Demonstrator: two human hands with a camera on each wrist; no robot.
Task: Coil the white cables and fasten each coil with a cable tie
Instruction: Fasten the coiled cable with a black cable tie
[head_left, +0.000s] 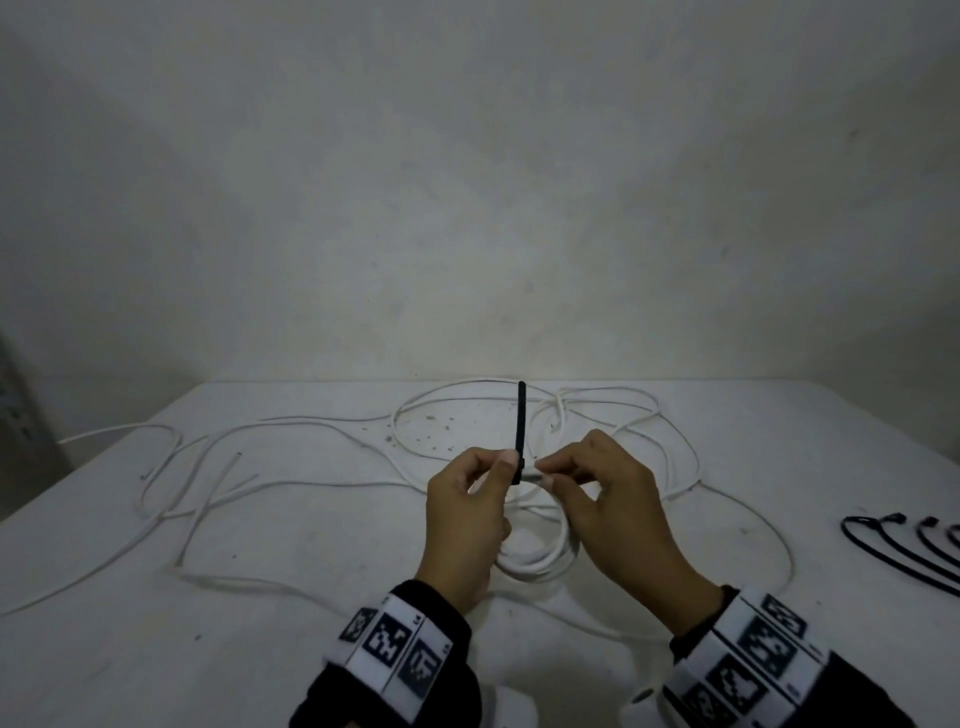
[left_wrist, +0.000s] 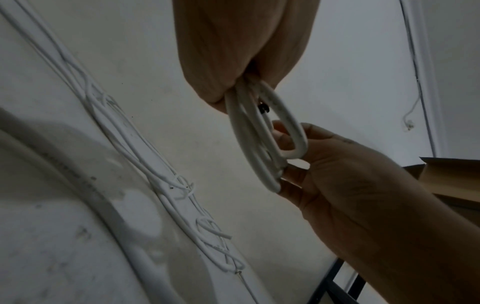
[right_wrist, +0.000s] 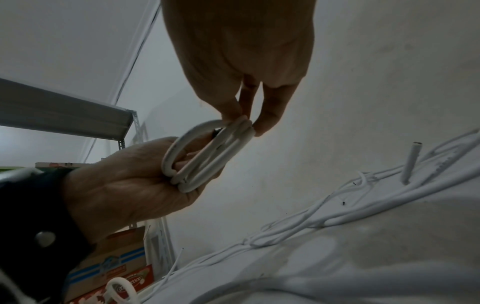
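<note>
A small coil of white cable (head_left: 543, 556) hangs between both hands above the white table (head_left: 311, 597). A black cable tie (head_left: 520, 426) stands upright from the top of the coil. My left hand (head_left: 506, 465) grips the coil, thumb against the tie's lower end. My right hand (head_left: 544, 475) pinches the coil's top just right of the tie. In the left wrist view the coil (left_wrist: 259, 148) hangs from my left hand (left_wrist: 228, 96), with the tie's head (left_wrist: 263, 108) peeking out. In the right wrist view my right hand's fingertips (right_wrist: 262, 127) pinch the coil (right_wrist: 207, 162).
Loose white cables (head_left: 260, 483) sprawl across the table to the left and behind the hands. Several spare black cable ties (head_left: 904, 551) lie at the right edge. A wall rises just behind the table. Cardboard boxes (right_wrist: 116, 267) and a metal shelf (right_wrist: 64, 115) stand to the left.
</note>
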